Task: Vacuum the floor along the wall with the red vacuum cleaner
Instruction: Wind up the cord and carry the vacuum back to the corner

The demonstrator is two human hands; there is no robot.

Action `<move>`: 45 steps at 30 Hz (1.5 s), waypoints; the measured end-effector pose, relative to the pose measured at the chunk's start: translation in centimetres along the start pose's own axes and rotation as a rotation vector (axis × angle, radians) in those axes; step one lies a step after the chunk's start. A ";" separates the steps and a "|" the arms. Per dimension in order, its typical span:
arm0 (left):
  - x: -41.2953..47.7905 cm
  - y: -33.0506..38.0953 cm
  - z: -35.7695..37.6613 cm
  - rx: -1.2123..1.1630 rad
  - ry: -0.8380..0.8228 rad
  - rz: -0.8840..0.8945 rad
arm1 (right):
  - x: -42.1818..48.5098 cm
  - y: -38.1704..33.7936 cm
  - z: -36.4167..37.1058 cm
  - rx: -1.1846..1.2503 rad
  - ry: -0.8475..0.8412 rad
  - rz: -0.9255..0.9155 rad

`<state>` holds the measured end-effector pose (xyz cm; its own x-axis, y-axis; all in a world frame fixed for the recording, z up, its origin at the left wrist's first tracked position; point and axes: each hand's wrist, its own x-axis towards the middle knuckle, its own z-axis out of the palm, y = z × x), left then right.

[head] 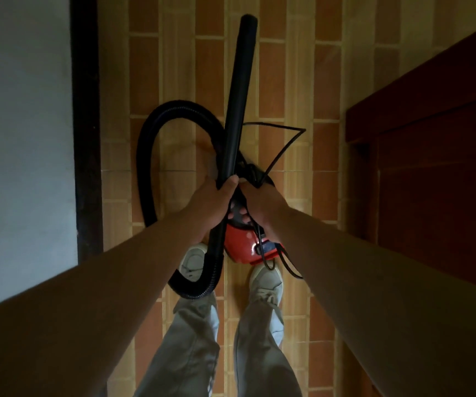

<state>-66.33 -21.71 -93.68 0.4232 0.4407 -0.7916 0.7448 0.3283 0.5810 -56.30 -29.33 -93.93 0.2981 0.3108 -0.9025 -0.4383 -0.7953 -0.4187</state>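
The red vacuum cleaner (245, 245) hangs just above the tiled floor in front of my feet, mostly hidden by my hands. My left hand (212, 200) is closed around the black rigid tube (238, 96), which points forward, away from me. A black ribbed hose (152, 156) loops out to the left and curls back under my left wrist. My right hand (259, 200) grips the vacuum's top together with a bundle of black power cord (276, 150); one cord loop sticks out to the right.
A light wall (21, 138) with a dark skirting strip (86, 138) runs along the left. A dark red wooden door and frame (437, 167) stand on the right. Orange and beige floor tiles (297, 81) stretch ahead between them. My two light shoes stand below the vacuum.
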 end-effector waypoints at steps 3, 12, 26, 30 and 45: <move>-2.9 2.2 -0.4 -0.011 -0.030 -0.003 | -4.0 -2.3 -1.5 -0.075 0.031 -0.021; -18.3 16.4 -3.0 -0.027 -0.022 0.094 | -23.0 -12.9 -6.0 -0.112 0.129 -0.125; -44.3 37.2 -9.5 -0.129 -0.084 0.421 | -55.7 -28.2 -11.1 -0.415 0.348 -0.449; -49.9 40.4 -10.5 -0.129 -0.092 0.491 | -61.6 -30.6 -11.6 -0.389 0.442 -0.489; -59.7 47.0 -11.2 -0.131 -0.013 0.618 | -72.8 -33.9 -14.4 -0.401 0.410 -0.645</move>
<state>-62.31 -23.24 -17.00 0.7620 0.5719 -0.3038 0.2916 0.1159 0.9495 -50.92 -32.47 -12.54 0.7017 0.6143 -0.3609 0.2316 -0.6757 -0.6999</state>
